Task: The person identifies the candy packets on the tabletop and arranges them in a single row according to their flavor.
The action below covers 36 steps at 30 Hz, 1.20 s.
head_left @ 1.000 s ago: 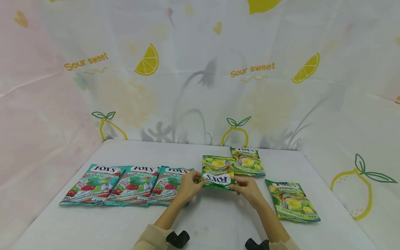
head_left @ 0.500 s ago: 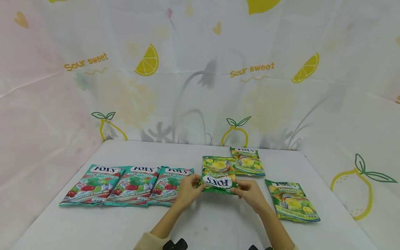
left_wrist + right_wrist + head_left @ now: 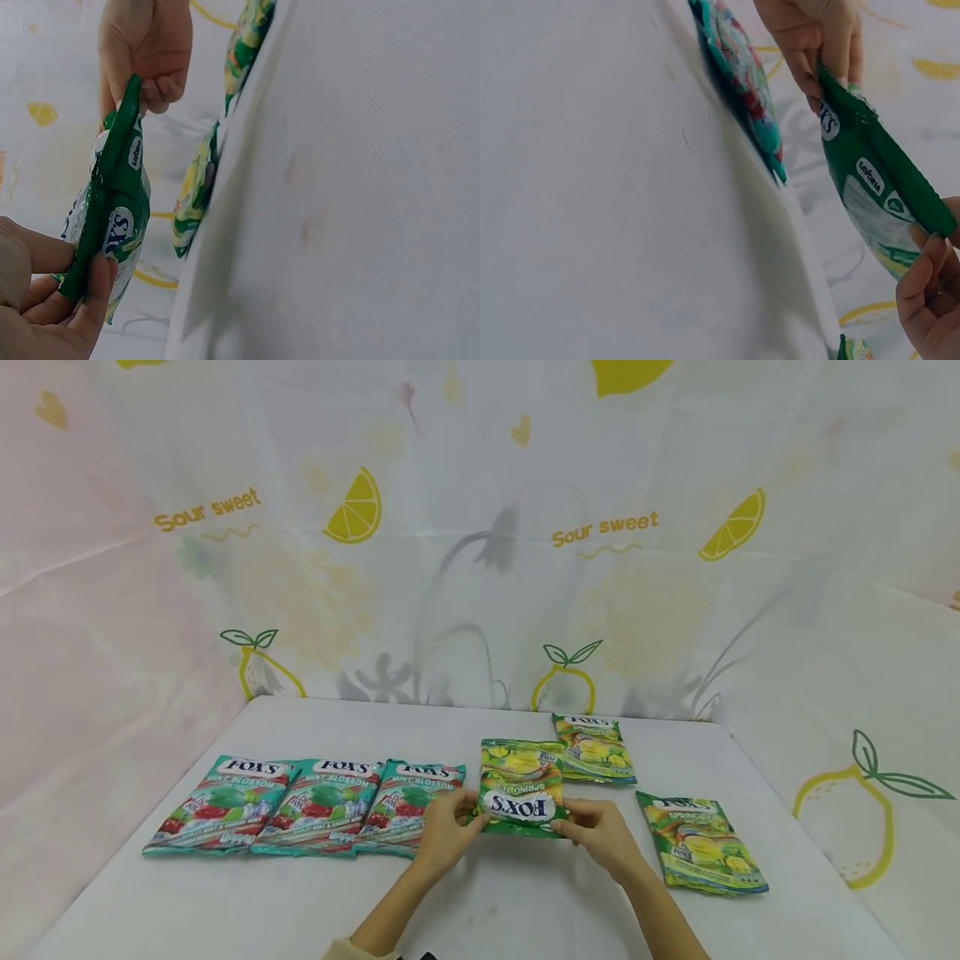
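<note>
A green and yellow candy bag (image 3: 522, 781), its FOX'S lettering upside down in the head view, is held up above the white table between both hands. My left hand (image 3: 448, 831) pinches its near left corner, thumb on the front. On the opposite corner, my right hand (image 3: 600, 833) pinches the bag in the same way. Both wrist views show the bag's green sealed edge stretched between the hands, with the bag (image 3: 124, 199) clear of the tabletop. Behind it, partly covered, lies another green and yellow bag (image 3: 596, 750).
Three teal Mint Blossom bags (image 3: 221, 806) lie overlapping in a row on the left of the table (image 3: 480, 910). One more green and yellow bag (image 3: 701, 843) lies at the right. Printed cloth (image 3: 465, 527) hangs behind the table and at its sides.
Both hands have drawn the held bag slightly toward the front of the table, keeping their pinch on its corners. The bags lying on the table have not moved.
</note>
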Each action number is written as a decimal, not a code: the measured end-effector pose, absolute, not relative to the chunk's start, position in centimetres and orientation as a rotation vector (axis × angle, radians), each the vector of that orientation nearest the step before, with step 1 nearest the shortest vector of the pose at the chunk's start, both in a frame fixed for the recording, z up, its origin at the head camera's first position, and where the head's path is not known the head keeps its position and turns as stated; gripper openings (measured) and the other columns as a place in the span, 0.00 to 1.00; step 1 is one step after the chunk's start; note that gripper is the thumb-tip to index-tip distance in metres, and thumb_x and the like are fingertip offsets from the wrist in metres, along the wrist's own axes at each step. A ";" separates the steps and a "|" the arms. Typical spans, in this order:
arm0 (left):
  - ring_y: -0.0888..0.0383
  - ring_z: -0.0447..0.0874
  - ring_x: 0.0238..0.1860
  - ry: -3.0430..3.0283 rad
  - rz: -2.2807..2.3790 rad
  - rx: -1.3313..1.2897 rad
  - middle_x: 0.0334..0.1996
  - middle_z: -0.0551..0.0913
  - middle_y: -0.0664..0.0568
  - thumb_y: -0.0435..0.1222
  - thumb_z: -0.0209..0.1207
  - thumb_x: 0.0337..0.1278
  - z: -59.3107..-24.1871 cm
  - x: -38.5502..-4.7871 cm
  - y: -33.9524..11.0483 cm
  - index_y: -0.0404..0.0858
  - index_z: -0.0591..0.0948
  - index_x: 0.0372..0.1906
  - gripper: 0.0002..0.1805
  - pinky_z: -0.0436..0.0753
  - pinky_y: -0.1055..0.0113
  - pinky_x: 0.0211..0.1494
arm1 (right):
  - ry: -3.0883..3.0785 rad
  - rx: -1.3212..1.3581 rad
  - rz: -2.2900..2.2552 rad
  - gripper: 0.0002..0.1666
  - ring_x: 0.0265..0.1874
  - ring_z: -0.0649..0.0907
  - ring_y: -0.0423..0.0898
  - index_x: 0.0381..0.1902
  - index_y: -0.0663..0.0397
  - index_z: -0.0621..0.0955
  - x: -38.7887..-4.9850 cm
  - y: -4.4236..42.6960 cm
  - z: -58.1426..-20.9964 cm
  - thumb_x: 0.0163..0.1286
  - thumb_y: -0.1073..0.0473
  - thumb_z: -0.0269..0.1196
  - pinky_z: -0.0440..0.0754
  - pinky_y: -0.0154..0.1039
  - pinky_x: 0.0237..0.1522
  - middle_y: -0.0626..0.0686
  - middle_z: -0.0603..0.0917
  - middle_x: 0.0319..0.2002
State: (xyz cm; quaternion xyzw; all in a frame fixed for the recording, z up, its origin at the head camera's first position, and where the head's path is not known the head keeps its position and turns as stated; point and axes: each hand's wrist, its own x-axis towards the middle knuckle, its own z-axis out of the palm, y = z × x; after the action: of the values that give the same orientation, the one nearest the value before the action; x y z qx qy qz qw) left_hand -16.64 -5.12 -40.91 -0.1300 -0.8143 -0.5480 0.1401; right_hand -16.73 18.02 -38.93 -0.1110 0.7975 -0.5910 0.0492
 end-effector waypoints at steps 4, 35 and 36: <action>0.53 0.82 0.32 -2.343 -1.575 -0.390 0.29 0.83 0.44 0.23 0.65 0.44 -41.3 -16.3 -5.3 0.27 0.80 0.33 0.07 0.82 0.69 0.35 | 2.402 -0.373 -1.813 0.24 0.21 0.72 0.38 0.53 0.77 0.74 -16.5 17.9 -39.1 0.60 0.69 0.63 0.73 0.31 0.23 0.53 0.80 0.26; 0.59 0.76 0.27 -2.483 -1.296 -0.304 0.25 0.81 0.47 0.24 0.67 0.41 -42.9 -15.8 -6.5 0.26 0.81 0.32 0.10 0.77 0.69 0.29 | 2.414 -0.403 -1.735 0.25 0.19 0.71 0.36 0.52 0.79 0.73 -17.0 16.1 -42.2 0.59 0.69 0.64 0.69 0.28 0.20 0.50 0.78 0.23; 0.58 0.76 0.27 -2.484 -1.285 -0.301 0.25 0.81 0.47 0.24 0.67 0.41 -42.9 -15.8 -6.5 0.26 0.81 0.33 0.10 0.77 0.69 0.29 | 2.415 -0.400 -1.733 0.25 0.19 0.71 0.36 0.53 0.79 0.73 -17.0 16.0 -42.2 0.60 0.68 0.63 0.69 0.28 0.19 0.50 0.78 0.23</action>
State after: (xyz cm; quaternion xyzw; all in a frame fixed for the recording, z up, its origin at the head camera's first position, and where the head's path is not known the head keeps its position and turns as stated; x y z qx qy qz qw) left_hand -15.84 -6.52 -42.89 -0.1056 -0.8712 -0.4506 0.1636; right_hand -16.98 16.04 -42.16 -0.1331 0.8032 -0.5763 0.0708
